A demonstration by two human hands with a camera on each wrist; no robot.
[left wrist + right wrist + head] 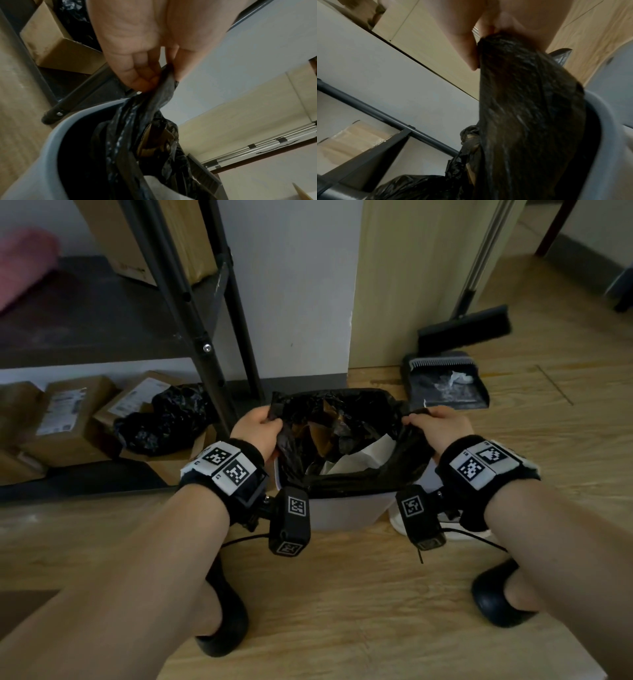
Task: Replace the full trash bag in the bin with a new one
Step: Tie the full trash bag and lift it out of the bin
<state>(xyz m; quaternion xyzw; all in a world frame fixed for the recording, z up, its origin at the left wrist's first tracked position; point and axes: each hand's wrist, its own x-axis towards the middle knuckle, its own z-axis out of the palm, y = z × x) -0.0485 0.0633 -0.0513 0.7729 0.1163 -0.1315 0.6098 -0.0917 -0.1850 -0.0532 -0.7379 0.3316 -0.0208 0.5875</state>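
Observation:
A white bin [346, 511] stands on the wooden floor against the wall, lined with a black trash bag [356, 477] that holds brown cardboard and white paper. My left hand [258, 428] pinches the bag's left edge, pulled up off the bin rim [56, 129]; the pinched plastic [164, 86] shows between fingers and thumb. My right hand [435, 424] grips the bag's right edge, and the gathered plastic [522, 94] stretches taut from my fist down into the bin [604, 121].
A dark metal shelf frame [212, 347] stands left of the bin, with cardboard boxes [68, 419] and a crumpled black bag [164, 422] beneath it. A dustpan [448, 386] and broom [466, 326] sit at the right. My feet in dark slippers [503, 597] flank the near floor.

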